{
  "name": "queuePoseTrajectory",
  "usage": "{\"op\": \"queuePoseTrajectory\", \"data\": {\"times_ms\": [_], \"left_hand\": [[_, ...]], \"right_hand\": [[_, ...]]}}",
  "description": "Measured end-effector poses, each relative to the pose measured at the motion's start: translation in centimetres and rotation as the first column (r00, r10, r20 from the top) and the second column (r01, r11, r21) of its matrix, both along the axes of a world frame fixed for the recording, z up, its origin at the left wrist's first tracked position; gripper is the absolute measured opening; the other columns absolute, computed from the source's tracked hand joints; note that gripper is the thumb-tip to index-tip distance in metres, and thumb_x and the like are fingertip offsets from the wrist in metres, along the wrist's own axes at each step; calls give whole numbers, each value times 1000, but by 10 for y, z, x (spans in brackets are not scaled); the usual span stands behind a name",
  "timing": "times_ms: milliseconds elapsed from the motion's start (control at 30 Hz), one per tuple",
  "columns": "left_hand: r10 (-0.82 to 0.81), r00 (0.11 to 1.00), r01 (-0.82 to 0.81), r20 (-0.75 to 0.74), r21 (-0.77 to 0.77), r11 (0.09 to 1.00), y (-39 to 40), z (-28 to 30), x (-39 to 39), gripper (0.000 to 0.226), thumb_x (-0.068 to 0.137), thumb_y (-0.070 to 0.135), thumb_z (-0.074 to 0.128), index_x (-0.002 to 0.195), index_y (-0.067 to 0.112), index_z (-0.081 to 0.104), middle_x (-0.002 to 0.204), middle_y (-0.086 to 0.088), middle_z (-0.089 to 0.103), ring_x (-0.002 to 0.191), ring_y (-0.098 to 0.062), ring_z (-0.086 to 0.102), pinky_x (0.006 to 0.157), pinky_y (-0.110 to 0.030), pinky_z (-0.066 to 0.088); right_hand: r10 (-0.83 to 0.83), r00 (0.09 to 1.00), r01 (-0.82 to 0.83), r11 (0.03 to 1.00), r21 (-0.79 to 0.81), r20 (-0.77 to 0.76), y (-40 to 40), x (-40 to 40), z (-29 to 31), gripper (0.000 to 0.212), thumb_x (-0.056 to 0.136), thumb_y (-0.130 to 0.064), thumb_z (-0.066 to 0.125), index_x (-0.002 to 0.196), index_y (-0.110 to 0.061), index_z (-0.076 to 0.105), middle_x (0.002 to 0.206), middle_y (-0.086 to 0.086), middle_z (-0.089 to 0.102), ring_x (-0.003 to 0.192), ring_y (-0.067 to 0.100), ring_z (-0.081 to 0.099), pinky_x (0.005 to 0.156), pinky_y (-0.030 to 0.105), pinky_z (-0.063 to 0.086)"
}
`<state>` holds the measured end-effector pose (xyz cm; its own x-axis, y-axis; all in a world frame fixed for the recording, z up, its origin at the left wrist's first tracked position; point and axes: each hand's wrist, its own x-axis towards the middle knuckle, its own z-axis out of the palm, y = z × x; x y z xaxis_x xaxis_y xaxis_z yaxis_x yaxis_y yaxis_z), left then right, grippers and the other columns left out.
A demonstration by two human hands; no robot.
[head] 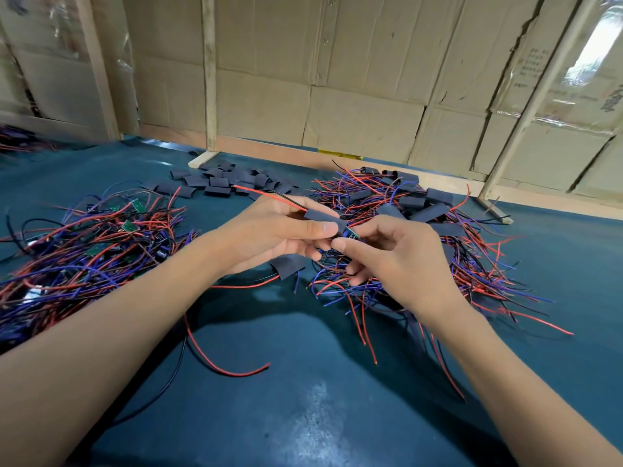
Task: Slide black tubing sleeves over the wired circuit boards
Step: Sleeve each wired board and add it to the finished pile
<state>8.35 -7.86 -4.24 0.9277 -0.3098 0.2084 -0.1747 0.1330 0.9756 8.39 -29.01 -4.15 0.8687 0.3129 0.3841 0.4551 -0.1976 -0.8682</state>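
Hands meet over the middle of the teal tabletop [303, 416]. We see the left hand [269, 230] with its grip closed around a black tubing sleeve [323, 219], thumb pressed along its near side. A red and a black wire [269, 195] stick out of the sleeve's far end. The right hand [397, 254] pinches a small green circuit board [350, 232] at the sleeve's near mouth, so the board sits partly inside it. Another sleeve [290, 264] lies on the tabletop just below the left hand. On the left lies a pile of bare wired boards [101, 244]; on the right, a pile of sleeved boards [421, 210] with red and blue leads. Behind the hands, a heap of empty sleeves [219, 180] rests near a cardboard wall [337, 79].
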Motion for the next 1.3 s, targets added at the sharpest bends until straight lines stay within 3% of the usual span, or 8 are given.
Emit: {"op": "queuePoseTrajectory", "data": {"times_ms": [467,633,700,800,833,967,1133,1300], "left_hand": [[-88,987,100,-131,88,991,-17,12,-3,50,83,20,60,131,20,48,81,-1,52,72,-13,40,62,-35,39],[0,988,32,-153,206,978,-14,23,4,77,69,18,53,141,33,31,94,3,51,69,-9,43,63,-29,35],[104,985,-15,-136,539,842,-2,30,4,86,72,30,61,150,38,25,117,5,56,82,-5,50,68,-27,41],[226,974,-48,-5,972,228,15,27,3,84,83,51,73,153,28,32,142,1,50,118,-16,55,100,-34,47],[234,972,-39,3,988,150,17,23,1,79,84,50,74,150,24,38,130,-1,56,110,-17,59,96,-32,50],[338,941,-103,-15,938,331,12,16,0,46,85,30,77,120,3,66,65,0,60,59,-18,52,47,-19,40],[407,861,-206,-305,523,827,18,37,8,7,85,9,74,84,6,68,61,-4,58,49,-10,52,44,-19,33],[182,857,-245,-482,-70,967,-14,53,23,8,94,9,63,86,10,63,67,-1,63,56,-7,60,46,-14,40]], "right_hand": [[-52,989,47,998,35,139,-1,-3,3,16,81,-6,82,81,-17,71,99,1,73,63,7,68,44,21,47],[-73,991,53,984,173,111,-3,-4,9,21,81,-5,82,76,-19,67,74,6,75,55,39,63,40,28,46],[-210,961,158,950,269,179,-10,1,16,19,83,-9,81,79,-21,67,72,3,75,53,25,66,43,24,47],[-473,807,420,881,219,353,-36,18,22,11,88,-19,75,86,-27,68,84,-4,75,70,7,68,66,20,52],[-525,745,524,842,125,412,-46,25,23,7,90,-21,72,91,-27,70,91,-3,74,79,8,68,76,21,51],[-524,672,705,670,-235,523,-61,43,13,22,91,-15,66,111,-10,75,115,13,72,113,37,59,99,40,40],[-557,544,758,647,-83,627,-46,35,8,28,89,-19,66,116,-16,72,130,8,61,122,38,47,94,34,25],[-502,533,710,703,-38,681,-33,29,3,25,87,-17,66,110,-17,73,123,5,64,115,34,51,89,33,25]]}}
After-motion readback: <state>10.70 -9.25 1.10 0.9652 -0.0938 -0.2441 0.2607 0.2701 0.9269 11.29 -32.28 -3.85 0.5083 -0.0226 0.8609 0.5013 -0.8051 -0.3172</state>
